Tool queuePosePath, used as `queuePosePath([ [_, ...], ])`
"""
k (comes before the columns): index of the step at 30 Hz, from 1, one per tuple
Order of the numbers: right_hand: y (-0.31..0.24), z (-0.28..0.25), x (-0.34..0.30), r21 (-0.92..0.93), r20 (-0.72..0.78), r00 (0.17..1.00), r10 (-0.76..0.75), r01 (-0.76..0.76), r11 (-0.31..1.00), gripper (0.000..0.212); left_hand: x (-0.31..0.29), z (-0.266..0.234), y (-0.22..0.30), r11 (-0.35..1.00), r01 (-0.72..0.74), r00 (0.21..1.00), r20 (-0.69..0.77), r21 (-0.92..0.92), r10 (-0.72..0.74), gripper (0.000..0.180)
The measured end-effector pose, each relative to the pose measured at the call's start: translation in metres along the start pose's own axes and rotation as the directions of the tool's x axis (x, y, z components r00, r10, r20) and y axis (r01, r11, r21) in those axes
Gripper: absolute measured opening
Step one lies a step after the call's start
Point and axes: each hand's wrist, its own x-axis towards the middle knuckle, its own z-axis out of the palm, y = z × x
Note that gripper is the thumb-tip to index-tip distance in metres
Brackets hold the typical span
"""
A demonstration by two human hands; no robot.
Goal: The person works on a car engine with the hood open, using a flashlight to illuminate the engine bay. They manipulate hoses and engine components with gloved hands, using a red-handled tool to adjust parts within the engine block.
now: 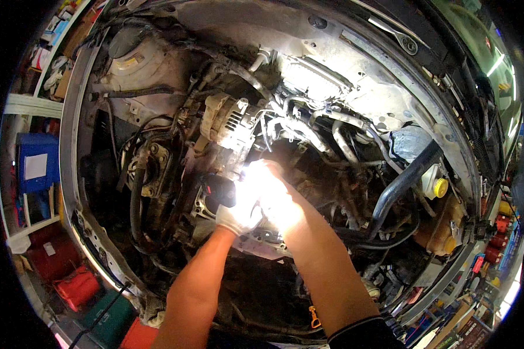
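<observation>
I can't tell how left hand point(239, 216) or right hand point(268, 181) grips in glare, so their nine-o'clock tool point(219, 189) could slip.

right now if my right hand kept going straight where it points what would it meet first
Likely the ribbed metal housing, up and left of your right hand in the picture, though glare makes depth unclear.
</observation>
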Motion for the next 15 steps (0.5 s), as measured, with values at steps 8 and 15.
queuePosePath([
  [8, 0.008, -0.022, -0.013, -0.069, 0.008, 1.000, 0.007, -0.006, 0.998, 0.018, 0.024, 0.010, 0.007, 0.994, -0.076, 0.994, -0.075, 0.082, 0.082, 0.045],
  [15, 0.006, -0.041, -0.014, -0.062, 0.046, 0.997, -0.062, 0.065, 0.996, 0.018, 0.011, -0.005, 0.006, 0.999, -0.038, 0.999, 0.027, 0.004, 0.038, 0.040],
])
